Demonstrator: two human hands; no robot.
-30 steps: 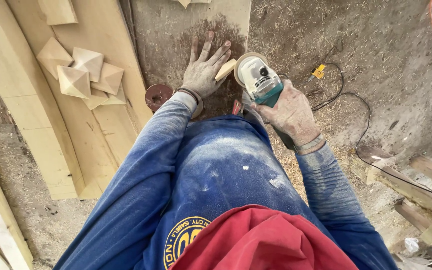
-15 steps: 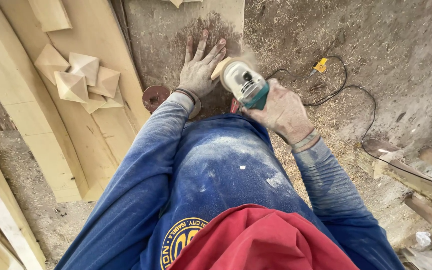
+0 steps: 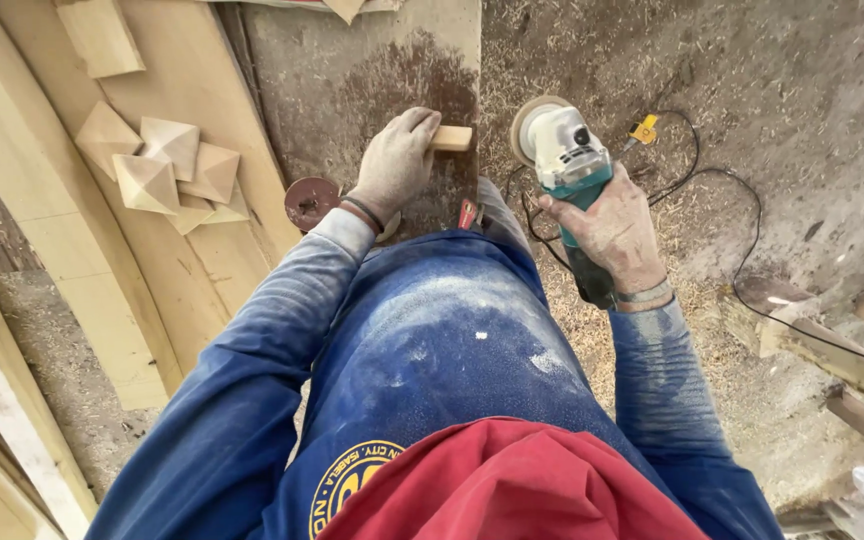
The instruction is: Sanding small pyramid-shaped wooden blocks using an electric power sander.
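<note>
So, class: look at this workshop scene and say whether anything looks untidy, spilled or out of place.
Yes. Sawdust and shavings cover the ground beside the dark board, and the angle grinder in the right hand trails a looping black cord through them. The left hand grips a small wooden block.

The small block (image 3: 451,138) under the left hand (image 3: 395,160) is showing pale, smooth bare wood. The angle grinder (image 3: 570,170) in the right hand (image 3: 614,230) is looking like matt grey and teal plastic, dust-coated. The board (image 3: 352,70) beneath is appearing rough, stained brown. The sleeves (image 3: 252,370) are blue cloth, looking dusty.
</note>
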